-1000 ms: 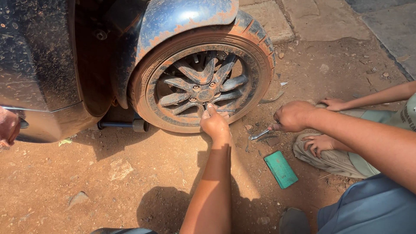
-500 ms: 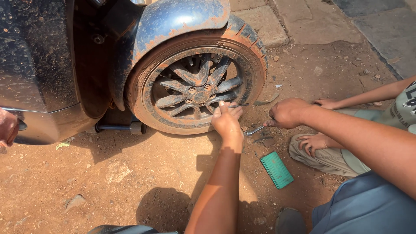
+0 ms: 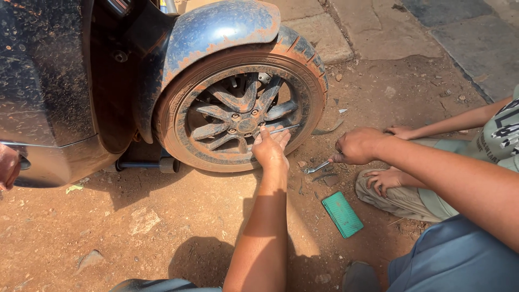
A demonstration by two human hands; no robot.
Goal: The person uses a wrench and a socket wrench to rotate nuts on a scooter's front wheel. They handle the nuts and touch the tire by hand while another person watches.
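A muddy scooter wheel (image 3: 238,116) with grey spokes stands under a dark blue mudguard (image 3: 216,32). My left hand (image 3: 270,148) rests against the spokes just right of the hub, its fingers closed on a thin metal rod (image 3: 285,128) that points right. Beside the tyre, my right hand (image 3: 357,146) hovers low over the dirt, gripping a small metal wrench (image 3: 317,167) whose head touches the ground.
Another person sits cross-legged at the right, with a hand (image 3: 400,131) and a bare foot (image 3: 384,178) close to my right hand. A flat green case (image 3: 342,214) lies on the dirt. Someone's hand (image 3: 8,166) shows at the left edge. Paving slabs (image 3: 378,27) lie behind.
My left hand went from the lower rim out to the tyre's right side, then back toward the hub. My right hand has stayed low by the tyre.
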